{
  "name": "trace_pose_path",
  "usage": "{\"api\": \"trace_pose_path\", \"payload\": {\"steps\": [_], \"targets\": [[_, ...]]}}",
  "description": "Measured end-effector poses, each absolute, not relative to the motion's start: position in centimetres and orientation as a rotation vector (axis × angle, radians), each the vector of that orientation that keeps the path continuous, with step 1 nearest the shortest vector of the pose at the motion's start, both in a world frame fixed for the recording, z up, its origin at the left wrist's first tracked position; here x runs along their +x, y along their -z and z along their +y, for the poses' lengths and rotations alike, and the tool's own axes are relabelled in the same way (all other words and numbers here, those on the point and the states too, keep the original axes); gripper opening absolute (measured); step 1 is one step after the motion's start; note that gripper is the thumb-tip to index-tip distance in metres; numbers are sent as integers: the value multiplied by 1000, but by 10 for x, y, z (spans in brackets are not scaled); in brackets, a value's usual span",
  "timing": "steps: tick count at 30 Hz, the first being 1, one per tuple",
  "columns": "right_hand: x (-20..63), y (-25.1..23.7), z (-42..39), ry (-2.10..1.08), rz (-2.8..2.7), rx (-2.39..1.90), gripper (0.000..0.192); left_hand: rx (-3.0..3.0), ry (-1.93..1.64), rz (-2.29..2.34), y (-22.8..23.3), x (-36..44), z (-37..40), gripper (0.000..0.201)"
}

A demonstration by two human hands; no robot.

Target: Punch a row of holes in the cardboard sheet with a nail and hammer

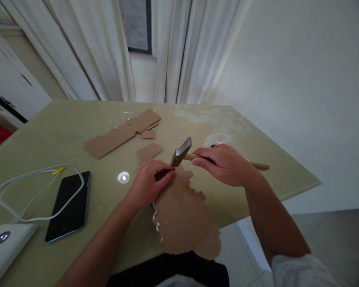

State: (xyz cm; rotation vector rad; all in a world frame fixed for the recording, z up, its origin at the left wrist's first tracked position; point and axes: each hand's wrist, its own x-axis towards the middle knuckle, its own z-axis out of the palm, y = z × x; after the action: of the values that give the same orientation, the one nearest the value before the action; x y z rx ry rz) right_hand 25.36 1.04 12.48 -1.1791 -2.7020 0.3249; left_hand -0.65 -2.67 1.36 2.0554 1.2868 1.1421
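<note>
My right hand [223, 164] grips the wooden handle of a hammer [182, 152], whose grey metal head hangs just above my left fingertips. My left hand [148, 181] pinches a small dark object [162, 173] against a torn brown cardboard sheet [182, 215] that runs from the hands to the table's near edge. What the dark object is cannot be made out.
More cardboard pieces [122, 133] lie further back on the glossy olive table [62, 119]. A black phone [68, 205], a white cable [32, 175] and a white device [2, 243] sit at the left. A crumpled clear plastic bag [218, 139] lies behind my right hand. Curtains hang beyond.
</note>
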Motion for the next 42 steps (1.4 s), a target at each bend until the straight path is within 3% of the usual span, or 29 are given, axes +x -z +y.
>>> {"api": "trace_pose_path", "payload": {"steps": [33,39,42], "targets": [[256,-120,21,-564,-2714,-1106,45,2085,-1132,1282,-15,-8,-28,9],[262,-123,28,-642,-2519,-1057,49,2043,-1120,1264,-13,-9,-29,11],[264,-130,35,-668,-2486,-1019,51,2010,-1084,1298,-13,-12,-31,28]]}}
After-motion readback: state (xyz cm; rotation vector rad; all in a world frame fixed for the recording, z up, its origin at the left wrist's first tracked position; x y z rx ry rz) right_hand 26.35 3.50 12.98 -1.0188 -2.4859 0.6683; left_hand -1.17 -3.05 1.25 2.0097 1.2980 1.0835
